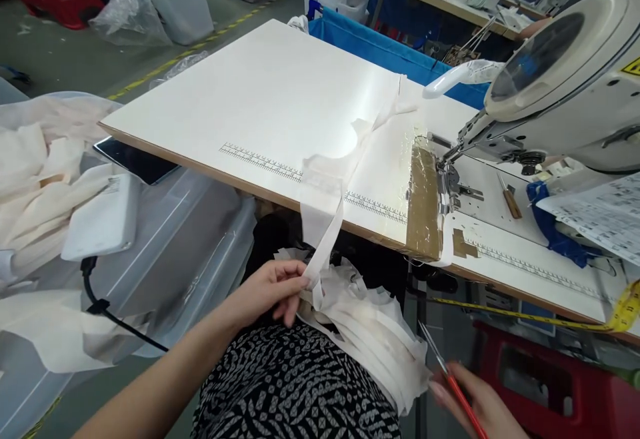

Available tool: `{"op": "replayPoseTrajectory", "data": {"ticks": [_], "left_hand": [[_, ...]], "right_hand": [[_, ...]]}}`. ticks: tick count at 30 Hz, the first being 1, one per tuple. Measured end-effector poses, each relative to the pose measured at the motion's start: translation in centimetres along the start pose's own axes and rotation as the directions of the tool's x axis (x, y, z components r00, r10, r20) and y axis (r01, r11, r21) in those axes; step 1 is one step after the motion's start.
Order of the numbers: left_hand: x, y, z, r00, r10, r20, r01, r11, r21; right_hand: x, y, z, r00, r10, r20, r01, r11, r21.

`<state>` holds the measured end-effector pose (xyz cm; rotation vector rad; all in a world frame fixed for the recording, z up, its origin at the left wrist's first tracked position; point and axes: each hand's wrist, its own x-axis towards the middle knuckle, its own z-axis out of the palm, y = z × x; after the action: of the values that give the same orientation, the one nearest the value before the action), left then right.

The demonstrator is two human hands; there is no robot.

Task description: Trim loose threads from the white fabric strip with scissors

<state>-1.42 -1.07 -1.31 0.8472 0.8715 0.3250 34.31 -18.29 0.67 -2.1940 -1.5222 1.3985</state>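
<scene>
My left hand (277,286) pinches the edge of a cream fabric strip (323,252) between thumb and fingers, just below the table's front edge. From there the thin fabric piece (325,192) runs up over the white tabletop. A gathered bundle of the same pale fabric (370,332) lies on my lap, over a black-and-white patterned garment (280,379). At the lower right, my right hand (470,399) is closed around a slim red-handled tool (457,392) with a pointed metal tip; its exact kind is unclear. The fingers of this hand are beside the bundle's right end.
A sewing machine (565,86) stands on the right of the white table (240,92). A yellow tape measure (625,309) hangs along the front edge. On the left, a clear plastic bin (200,226) carries fabric pieces and a white power bank (105,216). A red stool (540,379) stands lower right.
</scene>
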Motion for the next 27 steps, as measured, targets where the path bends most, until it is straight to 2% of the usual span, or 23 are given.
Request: {"op": "replayPoseTrajectory", "data": {"ticks": [2,4,6,9,12,16,22,27], "left_hand": [[0.1,-0.6,1.2,0.999,0.015,-0.030,-0.017,0.997,-0.079],[0.0,-0.6,2.0,0.998,0.018,-0.062,-0.024,0.994,-0.105],[-0.3,-0.5,2.3,0.996,0.011,-0.085,-0.020,0.995,-0.100],[-0.7,-0.4,2.1,0.995,0.006,-0.097,-0.014,0.997,-0.080],[-0.8,-0.3,1.8,0.995,-0.002,-0.103,-0.004,0.999,-0.054],[-0.9,-0.1,1.8,0.993,0.000,-0.114,-0.003,1.000,-0.029],[-1.0,0.0,2.0,0.992,-0.019,-0.123,0.014,0.999,-0.037],[-1.0,-0.1,2.0,0.991,-0.005,-0.132,-0.001,0.999,-0.045]], "right_hand": [[2.4,-3.6,0.9,0.978,-0.116,0.173,0.108,0.993,0.057],[4.6,-7.1,1.6,0.925,-0.236,0.297,0.233,0.971,0.045],[6.6,-9.9,2.0,0.874,-0.310,0.374,0.337,0.941,-0.010],[9.0,-12.3,2.3,0.818,-0.351,0.455,0.426,0.902,-0.070],[10.3,-13.3,2.4,0.788,-0.359,0.501,0.454,0.888,-0.078],[10.7,-13.6,2.5,0.779,-0.367,0.509,0.459,0.886,-0.064],[10.7,-13.8,2.5,0.838,-0.372,0.399,0.505,0.806,-0.309],[10.5,-13.9,2.6,0.850,-0.409,0.332,0.518,0.766,-0.380]]}}
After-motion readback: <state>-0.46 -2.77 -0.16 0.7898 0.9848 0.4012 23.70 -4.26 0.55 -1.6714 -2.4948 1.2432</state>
